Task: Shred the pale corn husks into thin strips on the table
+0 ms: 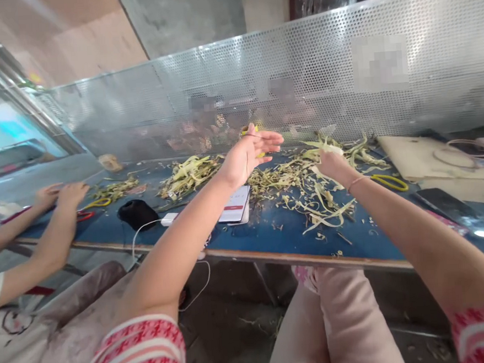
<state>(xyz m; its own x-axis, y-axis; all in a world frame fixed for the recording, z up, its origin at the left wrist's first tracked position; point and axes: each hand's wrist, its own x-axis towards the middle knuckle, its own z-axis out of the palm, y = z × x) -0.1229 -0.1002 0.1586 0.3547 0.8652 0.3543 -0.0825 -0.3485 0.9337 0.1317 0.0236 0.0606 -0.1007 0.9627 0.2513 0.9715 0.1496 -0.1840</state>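
Observation:
My left hand (246,156) is raised over the middle of the table with its fingers stretched out and apart. Bits of something yellow (251,130) show behind its thumb and fingers; whether it touches them I cannot tell. My right hand (332,163) is closed on pale green plant strips (320,144) at the back of the table, its fingertips partly hidden. Around it lie loose, curled strips and scraps (321,198). To the left of my left hand is a heap of longer pale stalks (191,173).
A phone (236,207) with a lit screen lies below my left hand. Yellow-handled scissors (390,182), a dark phone (455,211) and cardboard (426,155) lie at right. At left are a black pouch (138,213) and another person's hands (71,196). A perforated metal panel (234,71) borders the back.

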